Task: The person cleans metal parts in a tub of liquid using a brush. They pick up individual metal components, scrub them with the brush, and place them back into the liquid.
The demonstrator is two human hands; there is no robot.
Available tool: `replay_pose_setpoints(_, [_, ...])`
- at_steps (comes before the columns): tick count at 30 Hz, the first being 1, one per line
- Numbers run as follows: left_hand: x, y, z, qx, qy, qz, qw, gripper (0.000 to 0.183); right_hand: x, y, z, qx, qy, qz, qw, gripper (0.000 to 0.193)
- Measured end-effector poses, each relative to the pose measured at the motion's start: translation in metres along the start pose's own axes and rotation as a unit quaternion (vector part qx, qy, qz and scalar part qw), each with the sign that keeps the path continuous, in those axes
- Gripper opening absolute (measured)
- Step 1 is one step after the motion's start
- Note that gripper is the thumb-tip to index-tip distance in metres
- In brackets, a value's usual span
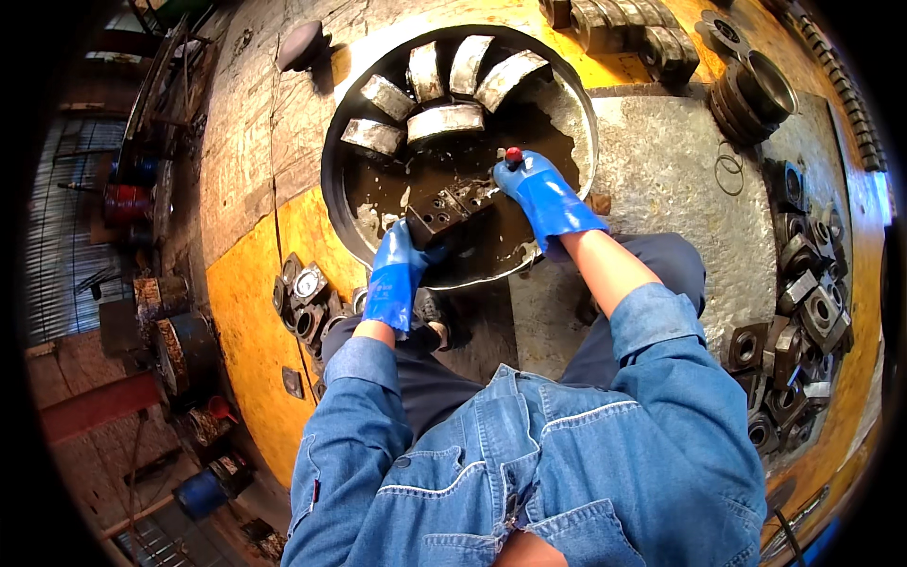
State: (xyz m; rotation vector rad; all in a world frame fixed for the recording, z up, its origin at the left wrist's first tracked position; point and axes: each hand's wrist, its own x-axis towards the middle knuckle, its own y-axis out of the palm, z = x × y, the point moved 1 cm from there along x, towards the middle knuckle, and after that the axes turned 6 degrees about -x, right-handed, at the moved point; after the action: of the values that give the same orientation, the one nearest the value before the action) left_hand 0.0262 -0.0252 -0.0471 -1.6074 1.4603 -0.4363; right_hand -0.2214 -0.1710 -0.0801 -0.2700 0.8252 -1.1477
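A dark, oily metal block with round holes in its top face sits near the centre of the frame, over the brown liquid inside a wide, round, black-rimmed basin. Its long axis slants from lower left to upper right, running roughly from one of the hands toward the other; whether it is one piece or two set end to end, I cannot tell.

The left hand, in a long blue rubber glove, is the nearer one: it grasps the block at its lower-left end, though the fingertips are partly hidden. The right hand, in a matching blue glove, is just beyond the upper-right end, clenched around a tool with a red rounded end; the tool's working part is too small to make out.

Above the block, six pale, curved metal segments crowd the upper part of the basin, the lowest of them closest to the block. Toward the lower edge of the basin, nothing but liquid lies between block and rim.

On the floor, dark metal pieces with round openings lie heaped left of the basin and at the far right of the frame, well apart from the hands.
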Motion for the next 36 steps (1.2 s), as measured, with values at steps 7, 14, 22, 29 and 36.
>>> replay_pose_setpoints(7, [0.0,0.002,0.006,0.063,-0.025,-0.014,0.998,0.064,0.001,-0.003,-0.002,0.046,-0.001,0.088,0.995,0.043])
replay_pose_setpoints(14, [-0.008,-0.003,0.002,0.028,-0.046,-0.011,0.998,0.061,-0.04,-0.002,0.071,0.122,-0.141,0.198,0.962,0.021])
replay_pose_setpoints(22, [-0.013,-0.009,-0.014,0.004,-0.019,-0.002,1.0,0.057,-0.06,-0.045,0.095,-0.003,-0.106,0.161,0.981,0.036])
replay_pose_setpoints(29, [0.006,0.002,-0.02,-0.001,-0.006,0.009,1.0,0.056,0.013,0.022,0.035,-0.034,-0.171,0.043,0.984,0.039])
replay_pose_setpoints(36, [-0.014,-0.006,0.004,-0.007,-0.02,-0.01,1.0,0.056,-0.052,-0.005,0.082,-0.111,-0.202,0.087,0.969,0.039])
